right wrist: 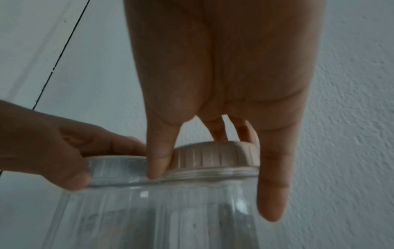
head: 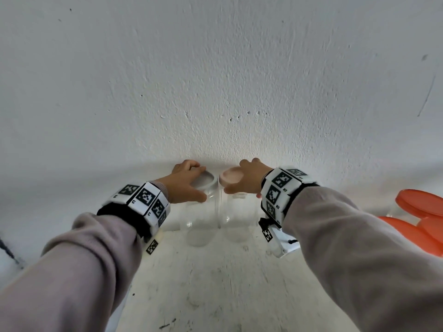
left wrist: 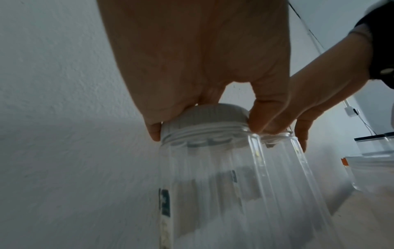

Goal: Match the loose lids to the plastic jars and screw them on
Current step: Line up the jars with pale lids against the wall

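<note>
Left jar: a clear ribbed plastic jar [head: 200, 219] stands upright on the surface at the foot of the wall, touching or just beside its twin.
Right jar: a second clear ribbed plastic jar [head: 236, 214] stands upright to the right of the first.
White lid: a round white ribbed screw lid [head: 206, 180] sits on the left jar's mouth; in your left wrist view the jar's threads show below its rim.
Pink lid: a round pale pink ribbed screw lid [head: 232, 176] sits on the right jar's mouth, a little tilted in your right wrist view.
Left hand: your left hand [head: 185, 182] grips the white lid from above, thumb and fingers curled round its rim.
Right hand: your right hand [head: 248, 177] grips the pink lid from above, thumb on the near rim, fingers over the far rim.
Surface: a white scuffed surface [head: 215, 283] carries both jars.
Wall: a white rough plaster wall [head: 215, 80] rises directly behind them.
Orange lids: several flat orange plastic lids [head: 419, 212] lie well apart at your far right.
</note>
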`<state>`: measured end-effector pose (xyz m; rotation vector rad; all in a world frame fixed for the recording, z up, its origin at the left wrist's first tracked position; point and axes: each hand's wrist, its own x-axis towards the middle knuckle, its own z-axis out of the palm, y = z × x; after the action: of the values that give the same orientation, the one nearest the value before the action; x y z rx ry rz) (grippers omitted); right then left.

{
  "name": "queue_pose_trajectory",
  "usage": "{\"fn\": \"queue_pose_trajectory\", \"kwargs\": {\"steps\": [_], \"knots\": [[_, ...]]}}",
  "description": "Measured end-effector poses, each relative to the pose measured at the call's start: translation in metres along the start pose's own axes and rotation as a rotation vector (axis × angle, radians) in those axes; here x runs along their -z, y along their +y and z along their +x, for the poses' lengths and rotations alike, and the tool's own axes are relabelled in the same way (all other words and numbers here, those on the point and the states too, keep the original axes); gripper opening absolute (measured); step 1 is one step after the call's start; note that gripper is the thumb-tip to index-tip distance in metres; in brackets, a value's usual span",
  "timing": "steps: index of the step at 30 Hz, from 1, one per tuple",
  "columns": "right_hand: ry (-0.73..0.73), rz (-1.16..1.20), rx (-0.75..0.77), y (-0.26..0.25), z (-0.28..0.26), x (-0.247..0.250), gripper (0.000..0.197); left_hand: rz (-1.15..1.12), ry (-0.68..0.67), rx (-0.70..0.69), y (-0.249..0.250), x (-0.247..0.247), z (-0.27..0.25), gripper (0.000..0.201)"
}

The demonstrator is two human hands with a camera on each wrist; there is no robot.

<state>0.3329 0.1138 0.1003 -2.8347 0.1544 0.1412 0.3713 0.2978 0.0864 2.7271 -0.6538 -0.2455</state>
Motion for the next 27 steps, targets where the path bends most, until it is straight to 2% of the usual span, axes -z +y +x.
{"fn": "queue_pose_trajectory", "kwargs": {"steps": [6,13,18,22,24,27], "knots": [[0.016,-0.106,0.067,0.005,-0.013,0.014,0.088,-0.005,0.068,-0.019,0.0,-0.002,-0.003,0.099],[0.082,-0.121,0.163,0.036,-0.059,0.068,0.095,0.144,0.028,-0.011,0.001,-0.005,-0.013,0.104],[0.107,-0.075,0.138,0.084,-0.106,0.083,0.091,0.123,0.205,-0.077,0.018,-0.014,-0.019,0.088],[-0.039,-0.159,0.104,0.12,-0.143,0.069,0.088,0.091,0.308,-0.249,0.062,-0.029,-0.025,0.077],[-0.163,-0.244,0.082,0.132,-0.156,0.056,0.088,0.078,0.275,-0.314,0.088,-0.038,-0.026,0.073],[-0.309,-0.352,0.057,0.146,-0.168,0.041,0.095,0.089,0.148,-0.356,0.127,-0.057,-0.025,0.073]]}}
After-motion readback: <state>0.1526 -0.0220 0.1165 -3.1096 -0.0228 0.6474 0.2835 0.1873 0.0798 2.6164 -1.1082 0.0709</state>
